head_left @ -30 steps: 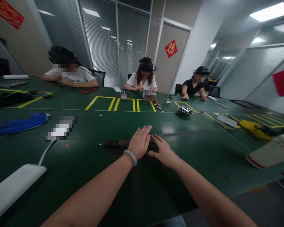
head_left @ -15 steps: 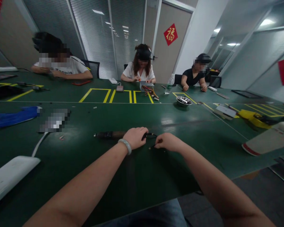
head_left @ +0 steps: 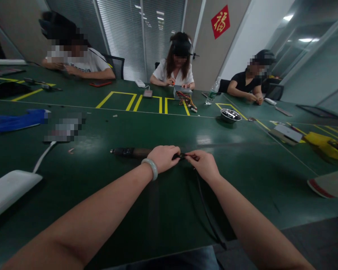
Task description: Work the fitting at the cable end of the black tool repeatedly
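Observation:
A dark, pen-shaped electric screwdriver (head_left: 125,152) lies on the green table, its metal tip toward the left. My left hand (head_left: 163,157), with a pale bangle on the wrist, is closed around its rear end. Close beside it, my right hand (head_left: 205,164) pinches a small black cable end at the rear of the screwdriver. Fingers partly hide the spot where the two meet, so I cannot tell whether they are joined. From below my right hand a black cable (head_left: 204,198) runs down over the table's near edge.
To the left are a white power strip (head_left: 14,187), a blurred-out device (head_left: 64,129) and a blue glove (head_left: 19,120). Farther off stand a metal bowl (head_left: 230,115) and a water bottle (head_left: 213,92). A paper cup (head_left: 329,183) lies at right. Three people sit opposite.
My right hand has brought the cable end up from the table to the screwdriver's rear, against my left fingers. More cable now shows below it. The view has tilted downward.

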A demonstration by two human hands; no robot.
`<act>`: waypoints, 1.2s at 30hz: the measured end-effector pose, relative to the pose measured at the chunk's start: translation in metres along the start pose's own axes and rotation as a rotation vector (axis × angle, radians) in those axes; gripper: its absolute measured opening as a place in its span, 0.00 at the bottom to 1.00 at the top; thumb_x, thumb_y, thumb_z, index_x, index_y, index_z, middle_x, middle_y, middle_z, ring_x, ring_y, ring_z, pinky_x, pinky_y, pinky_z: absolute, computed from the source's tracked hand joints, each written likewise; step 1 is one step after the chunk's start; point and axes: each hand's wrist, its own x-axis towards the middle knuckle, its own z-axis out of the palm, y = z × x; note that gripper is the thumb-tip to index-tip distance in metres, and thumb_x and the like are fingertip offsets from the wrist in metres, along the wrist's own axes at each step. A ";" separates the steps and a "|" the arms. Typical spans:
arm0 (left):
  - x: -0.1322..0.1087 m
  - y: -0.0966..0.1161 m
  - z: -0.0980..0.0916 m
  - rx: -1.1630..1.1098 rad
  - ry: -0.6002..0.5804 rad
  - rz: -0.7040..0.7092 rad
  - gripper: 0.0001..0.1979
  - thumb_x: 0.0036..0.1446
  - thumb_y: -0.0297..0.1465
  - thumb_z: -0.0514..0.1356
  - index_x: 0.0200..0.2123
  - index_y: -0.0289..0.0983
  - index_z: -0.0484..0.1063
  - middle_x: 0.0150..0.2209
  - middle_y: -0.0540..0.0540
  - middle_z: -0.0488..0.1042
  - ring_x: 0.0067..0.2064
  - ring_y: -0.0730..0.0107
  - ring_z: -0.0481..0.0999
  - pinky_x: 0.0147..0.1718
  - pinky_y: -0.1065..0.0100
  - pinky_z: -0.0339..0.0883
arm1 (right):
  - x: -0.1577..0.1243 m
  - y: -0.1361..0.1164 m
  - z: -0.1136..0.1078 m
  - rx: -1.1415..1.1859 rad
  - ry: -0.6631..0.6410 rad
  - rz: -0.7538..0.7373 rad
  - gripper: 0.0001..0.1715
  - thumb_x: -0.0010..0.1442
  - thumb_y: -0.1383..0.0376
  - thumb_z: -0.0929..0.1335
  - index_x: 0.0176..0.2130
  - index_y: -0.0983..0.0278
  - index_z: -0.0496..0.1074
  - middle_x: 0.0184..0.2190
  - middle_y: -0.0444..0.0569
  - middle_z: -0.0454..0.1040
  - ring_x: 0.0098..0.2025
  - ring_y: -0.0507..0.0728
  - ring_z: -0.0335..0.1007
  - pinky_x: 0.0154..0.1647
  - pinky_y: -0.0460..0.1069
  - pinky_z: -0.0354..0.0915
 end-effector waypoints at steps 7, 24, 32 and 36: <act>-0.001 -0.001 0.002 0.030 0.007 -0.002 0.08 0.60 0.39 0.55 0.39 0.42 0.70 0.39 0.50 0.74 0.38 0.65 0.74 0.33 0.65 0.64 | -0.001 -0.005 -0.001 -0.110 -0.025 0.013 0.10 0.56 0.59 0.68 0.37 0.60 0.76 0.25 0.42 0.75 0.24 0.50 0.68 0.24 0.44 0.59; -0.002 0.001 -0.002 0.036 0.008 0.014 0.07 0.60 0.37 0.54 0.36 0.43 0.70 0.39 0.51 0.74 0.36 0.67 0.73 0.31 0.67 0.63 | -0.003 -0.015 0.009 -0.314 -0.034 -0.047 0.12 0.58 0.60 0.67 0.42 0.57 0.74 0.27 0.41 0.74 0.27 0.51 0.67 0.28 0.45 0.57; -0.003 0.001 -0.001 0.007 -0.007 -0.016 0.09 0.61 0.39 0.53 0.38 0.42 0.70 0.40 0.49 0.74 0.37 0.66 0.74 0.33 0.65 0.64 | -0.004 -0.014 0.008 -0.342 -0.017 -0.051 0.12 0.59 0.58 0.66 0.41 0.57 0.76 0.31 0.44 0.77 0.32 0.53 0.72 0.32 0.47 0.61; -0.002 0.001 0.000 0.012 -0.004 -0.019 0.09 0.61 0.38 0.54 0.37 0.42 0.70 0.39 0.49 0.74 0.37 0.66 0.74 0.33 0.66 0.64 | -0.004 -0.014 0.009 -0.345 -0.019 -0.072 0.12 0.60 0.58 0.66 0.41 0.57 0.76 0.33 0.44 0.78 0.34 0.54 0.73 0.34 0.47 0.62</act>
